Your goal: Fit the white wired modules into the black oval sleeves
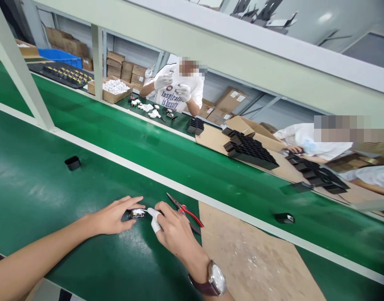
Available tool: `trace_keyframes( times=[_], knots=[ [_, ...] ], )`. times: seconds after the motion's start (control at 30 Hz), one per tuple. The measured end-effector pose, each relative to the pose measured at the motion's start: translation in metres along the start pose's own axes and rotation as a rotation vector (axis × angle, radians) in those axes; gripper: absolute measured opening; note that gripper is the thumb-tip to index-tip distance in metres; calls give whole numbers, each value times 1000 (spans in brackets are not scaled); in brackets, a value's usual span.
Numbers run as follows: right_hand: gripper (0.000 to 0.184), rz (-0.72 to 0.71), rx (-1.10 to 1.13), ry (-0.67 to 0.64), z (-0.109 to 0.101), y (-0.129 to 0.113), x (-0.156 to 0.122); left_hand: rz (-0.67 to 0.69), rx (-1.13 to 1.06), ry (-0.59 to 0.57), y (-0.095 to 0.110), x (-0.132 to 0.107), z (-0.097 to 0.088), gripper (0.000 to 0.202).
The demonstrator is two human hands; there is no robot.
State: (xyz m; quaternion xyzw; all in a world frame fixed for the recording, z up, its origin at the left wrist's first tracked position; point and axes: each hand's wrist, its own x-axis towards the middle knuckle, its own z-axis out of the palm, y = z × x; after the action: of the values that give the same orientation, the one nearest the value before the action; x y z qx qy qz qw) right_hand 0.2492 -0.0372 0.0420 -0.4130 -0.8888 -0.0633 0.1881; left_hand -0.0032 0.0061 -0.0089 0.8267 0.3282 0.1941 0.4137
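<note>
My left hand (115,215) rests on the green table, its fingers curled round a small black part with exposed white and yellow electronics (138,213). At that part's right end is my right hand (173,228), wearing white finger cots (154,220) on thumb and forefinger. Those two fingers are pinched together near a thin white strand, and what they hold is too small to make out. Just beyond my right hand lies a pair of pliers (183,208) with red and black handles. An oval black housing (72,163) stands farther off to the left.
A cardboard sheet (251,259) lies on the right. Past the white rail (125,163) runs a green conveyor belt (166,154) carrying a black case (285,218). Co-workers sit across it, one in white gloves (183,92), near rows of black cases (251,149). A post (25,71) rises at left.
</note>
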Motion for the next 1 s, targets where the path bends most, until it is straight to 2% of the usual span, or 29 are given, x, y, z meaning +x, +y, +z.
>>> trace_keyframes(
  times=[0.27, 0.5, 0.57, 0.63, 0.7, 0.77, 0.87, 1.0],
  knots=[
    [25, -63, -112, -68, -12, -7, 6, 25, -2, 16, 0, -1, 1, 79],
    [23, -59, -73, 0, -10, -6, 4, 15, 16, 9, 0, -1, 2, 79],
    [22, -27, -18, 27, -7, -3, 0, 11, 14, 6, 0, -1, 1, 78],
    [22, 80, 42, 76, 0, 3, -5, 11, 13, 17, 1, -2, 0, 72],
    [27, 203, 62, 123, 10, 10, -10, 63, 30, 45, 1, -2, -4, 59],
    [28, 256, 30, 144, 22, 16, -16, 185, 72, 98, 3, -2, -8, 42],
    [26, 195, -39, 169, 38, 23, -27, 364, 133, 195, 7, -1, -8, 27],
    [24, 91, -64, 236, 59, 35, -45, 463, 219, 269, 0, 5, 6, 26]
  ],
)
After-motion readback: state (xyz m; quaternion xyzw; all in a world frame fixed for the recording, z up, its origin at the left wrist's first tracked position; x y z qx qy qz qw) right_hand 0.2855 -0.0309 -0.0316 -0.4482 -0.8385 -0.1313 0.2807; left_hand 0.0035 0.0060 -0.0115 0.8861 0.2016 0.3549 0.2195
